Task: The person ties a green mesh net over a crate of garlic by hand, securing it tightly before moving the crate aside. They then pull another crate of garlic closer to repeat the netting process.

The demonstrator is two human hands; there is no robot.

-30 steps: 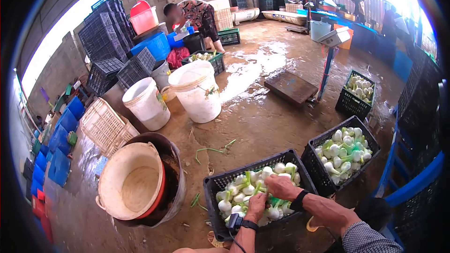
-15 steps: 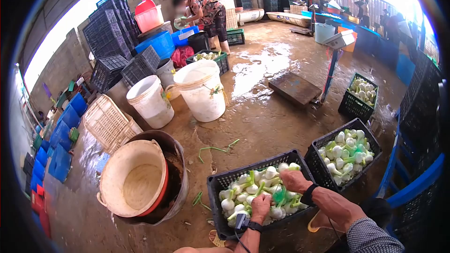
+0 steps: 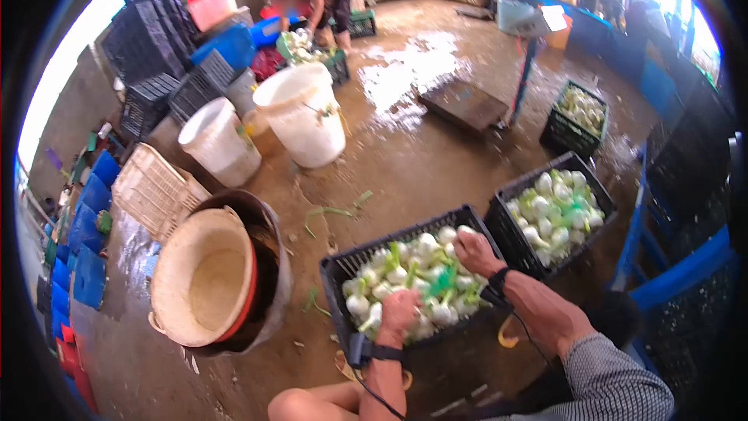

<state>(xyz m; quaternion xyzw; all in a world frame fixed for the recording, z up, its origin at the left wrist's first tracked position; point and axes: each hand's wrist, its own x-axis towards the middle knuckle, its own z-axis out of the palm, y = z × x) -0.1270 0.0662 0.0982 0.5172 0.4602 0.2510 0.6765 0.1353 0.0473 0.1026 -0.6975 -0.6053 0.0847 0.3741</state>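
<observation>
A black plastic crate (image 3: 336,296) full of white bulbs with green stalks (image 3: 427,245), which look like fresh garlic, stands on the floor before me. My left hand (image 3: 400,313) is over the bulbs at the crate's near left part, fingers curled down; what is in them is hidden. Toward the far right corner, my right hand (image 3: 475,254) is closed against the bulbs beside the rim, its fingertips out of sight. Between both hands lies a bright green net (image 3: 442,282) on the bulbs. Both wrists wear dark straps.
A second bulb crate (image 3: 555,210) touches on the right; another crate (image 3: 578,113) stands beyond it. Left is a cream basin (image 3: 206,288) inside a large tub. White buckets (image 3: 304,121), a platform scale (image 3: 463,105) and a bending person (image 3: 323,0) are farther off.
The view has shifted, so the scene sits higher and farther left. My left hand has spread a little from the right one. The far person has bent lower over a crate with a bulb-filled container.
</observation>
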